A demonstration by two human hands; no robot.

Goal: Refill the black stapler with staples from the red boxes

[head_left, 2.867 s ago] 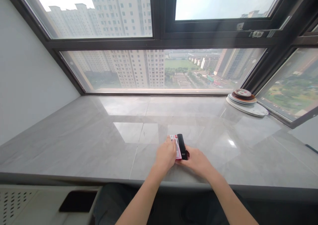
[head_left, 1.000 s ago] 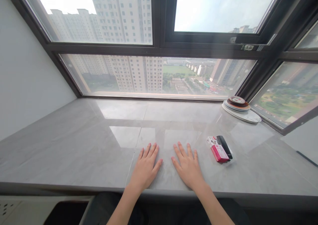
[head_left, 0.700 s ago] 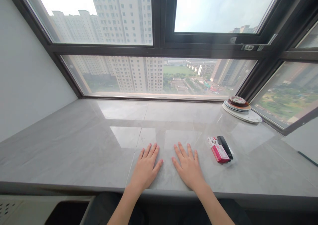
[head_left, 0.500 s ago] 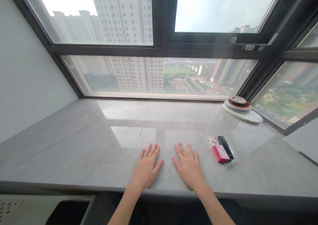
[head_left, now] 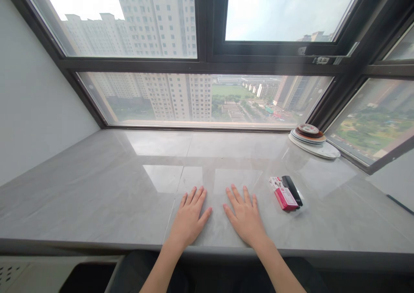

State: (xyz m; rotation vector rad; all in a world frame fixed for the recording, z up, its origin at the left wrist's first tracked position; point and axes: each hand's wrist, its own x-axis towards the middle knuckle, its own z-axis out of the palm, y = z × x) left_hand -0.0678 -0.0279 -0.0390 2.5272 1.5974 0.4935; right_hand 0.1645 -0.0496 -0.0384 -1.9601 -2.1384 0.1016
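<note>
Both of my hands lie flat, palms down, on the grey stone sill (head_left: 97, 189) near its front edge. My left hand (head_left: 190, 217) has its fingers stretched out and holds nothing. My right hand (head_left: 245, 215) rests beside it, fingers spread, also holding nothing. To the right of my right hand, a short gap away, lies a red and white small box (head_left: 283, 194) with a black slim object (head_left: 292, 190) along its right side.
A stack of plates (head_left: 313, 140) sits at the far right corner of the sill by the window frame. Large windows (head_left: 200, 95) close off the back, and a white wall (head_left: 32, 112) bounds the left side.
About three seconds ago both hands held the red box and black object in front of me. They now lie to the right, and my hands rest flat and still.
</note>
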